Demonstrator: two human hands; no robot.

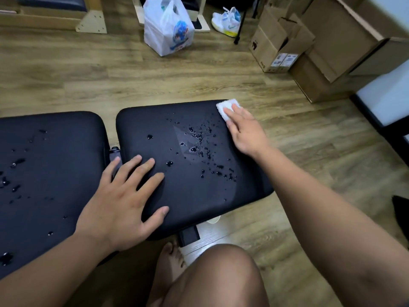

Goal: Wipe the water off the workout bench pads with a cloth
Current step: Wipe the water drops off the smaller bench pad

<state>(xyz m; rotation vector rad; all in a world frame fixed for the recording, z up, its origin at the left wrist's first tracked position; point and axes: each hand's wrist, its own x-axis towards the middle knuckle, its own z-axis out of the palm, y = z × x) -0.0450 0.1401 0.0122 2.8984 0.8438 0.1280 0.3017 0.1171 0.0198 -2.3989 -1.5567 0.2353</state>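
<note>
Currently the wiping stands at its very start. The right hand lies flat, fingers extended, pressing a small white cloth onto the far right corner of the right pad; the cloth is pinned under the fingertips, not gripped in a fist. The left hand rests open and empty, fingers spread, on the near left part of the same pad, apparently steadying it.

Water drops are scattered across the middle of the right pad, well apart from the cloth, so no cleared strip is visible. The left pad also carries drops and appears untouched. Judged from this, both pads remain to be wiped.

A faint logo shape shows on the right pad but cannot be read. The plastic bag on the floor bears a blurred print, and the cardboard box carries labels too small to read.
</note>
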